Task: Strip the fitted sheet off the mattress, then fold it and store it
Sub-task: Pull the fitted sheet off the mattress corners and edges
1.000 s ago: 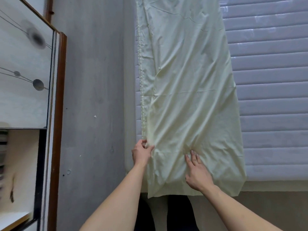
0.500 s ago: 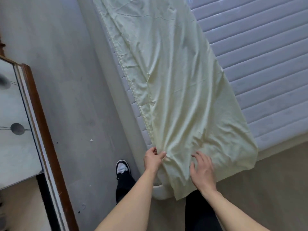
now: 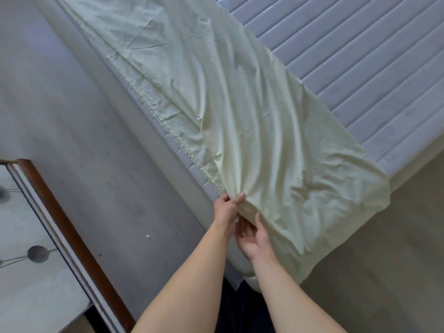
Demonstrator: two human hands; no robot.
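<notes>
- We take the mattress (image 3: 360, 75) as our landmark: its quilted top is bare on the far side, so the strip step looks done and we are in the folding.
- The fitted sheet (image 3: 240, 116) lies as a long folded band along the mattress's near long edge, its gathered elastic hem running just inside that edge and its end draping over the near corner.
- Our left hand (image 3: 227, 210) pinches the sheet at the hem close to that corner; this grip is clenched on the cloth, likely to keep the layers aligned.
- Our right hand (image 3: 253, 236) sits just below it, palm up, fingers slipping under the draped end; fingers look relaxed, released rather than grasping, probably reaching for the lower layer.
- Beside the mattress, across the grey floor (image 3: 79, 131), stands a wardrobe (image 3: 36, 248) with a brown frame, possibly where the sheet gets stored.
</notes>
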